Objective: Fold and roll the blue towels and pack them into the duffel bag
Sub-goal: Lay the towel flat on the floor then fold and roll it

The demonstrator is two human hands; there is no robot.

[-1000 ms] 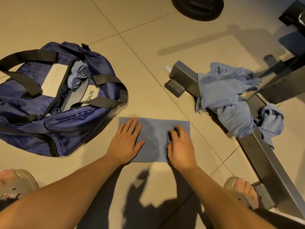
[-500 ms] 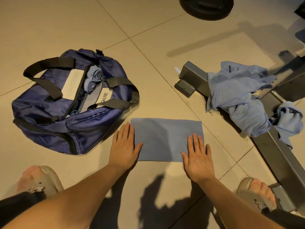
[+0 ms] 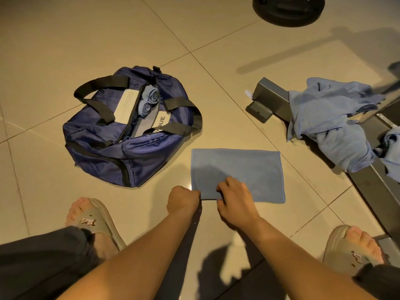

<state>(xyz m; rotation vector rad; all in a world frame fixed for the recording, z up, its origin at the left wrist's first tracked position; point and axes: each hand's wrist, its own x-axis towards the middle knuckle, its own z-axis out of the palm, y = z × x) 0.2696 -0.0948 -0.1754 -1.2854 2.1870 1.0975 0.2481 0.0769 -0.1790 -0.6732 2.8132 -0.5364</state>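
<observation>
One folded towel [image 3: 238,169] awaited rolling.
Your left hand [image 3: 183,199] and right hand [image 3: 236,199] pinched its edge; duffel bag [image 3: 129,148] held rolls [image 3: 149,100] leftward, unfolded towels [image 3: 329,120] rightward.

My forearms reach up from the lower frame; left grip [image 3: 183,199] and right grip [image 3: 234,200], fingers curled, pinch the blue towel [image 3: 249,169] at its near edge.

both hands [image 3: 207,199] pinch the folded blue towel's [image 3: 240,169] near edge beside the open duffel bag [image 3: 121,152].

Beige tile floor [image 3: 65,40], grey metal beam [image 3: 273,94] rt, hard shadows
</observation>
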